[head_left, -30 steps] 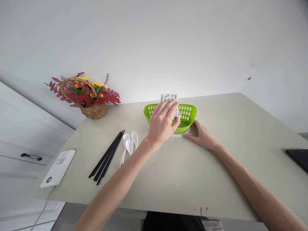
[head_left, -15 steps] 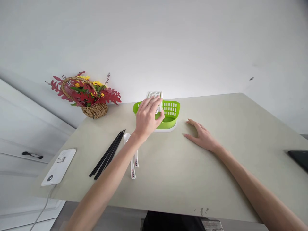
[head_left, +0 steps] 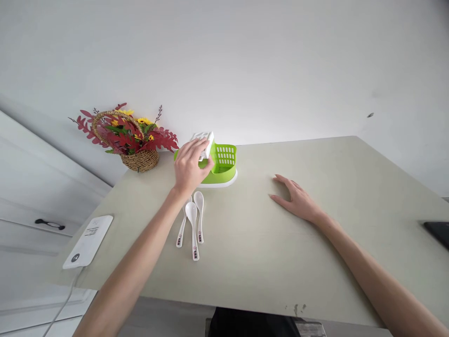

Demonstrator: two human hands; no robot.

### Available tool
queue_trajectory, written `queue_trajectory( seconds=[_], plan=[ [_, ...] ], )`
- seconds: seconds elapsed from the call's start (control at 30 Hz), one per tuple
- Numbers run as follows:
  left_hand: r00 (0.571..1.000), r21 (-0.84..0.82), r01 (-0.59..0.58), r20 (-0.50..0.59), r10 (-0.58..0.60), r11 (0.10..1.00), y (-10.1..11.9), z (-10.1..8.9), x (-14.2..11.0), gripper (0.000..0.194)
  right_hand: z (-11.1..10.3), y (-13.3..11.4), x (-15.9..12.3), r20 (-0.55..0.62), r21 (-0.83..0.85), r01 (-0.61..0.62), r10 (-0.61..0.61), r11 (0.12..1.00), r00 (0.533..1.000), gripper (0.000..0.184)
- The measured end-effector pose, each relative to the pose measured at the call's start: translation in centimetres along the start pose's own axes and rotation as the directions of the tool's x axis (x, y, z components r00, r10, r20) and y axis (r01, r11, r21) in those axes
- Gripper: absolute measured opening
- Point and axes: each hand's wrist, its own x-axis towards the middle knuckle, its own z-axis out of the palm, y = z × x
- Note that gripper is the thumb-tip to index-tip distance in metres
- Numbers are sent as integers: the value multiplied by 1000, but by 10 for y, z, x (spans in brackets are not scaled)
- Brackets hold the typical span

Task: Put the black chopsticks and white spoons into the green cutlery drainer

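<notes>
My left hand [head_left: 191, 166] is closed around the white slotted top section of a cutlery holder [head_left: 224, 175], near the wall. The holder has a bright green body with a perforated side and a white base. Its left part is covered by my hand, and whether the base touches the table cannot be made out. Just in front of it lie several white spoons [head_left: 191, 213], bowls toward the holder, one partly behind my wrist. Resting on the table to the right, my right hand [head_left: 294, 199] is empty, thumb and fingers apart.
At the back left stands a wicker basket [head_left: 140, 160] of red leaves and yellow flowers. A white flat device [head_left: 89, 241] with a cable lies at the left table edge. A black object [head_left: 438, 233] is at the far right. The wall [head_left: 280, 70] bounds the back.
My left hand has moved left with the cutlery holder. The black chopsticks are now hidden behind my left forearm, and the spoons show more fully. My right hand has stayed put.
</notes>
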Motion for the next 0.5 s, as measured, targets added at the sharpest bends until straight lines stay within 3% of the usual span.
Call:
queue_trajectory(
  seconds=[0.5],
  plan=[
    [999, 79, 40, 24, -42, 996, -44, -17, -8, 44, 1, 3, 0, 3, 1, 2, -2, 1000, 1000, 66]
  ],
)
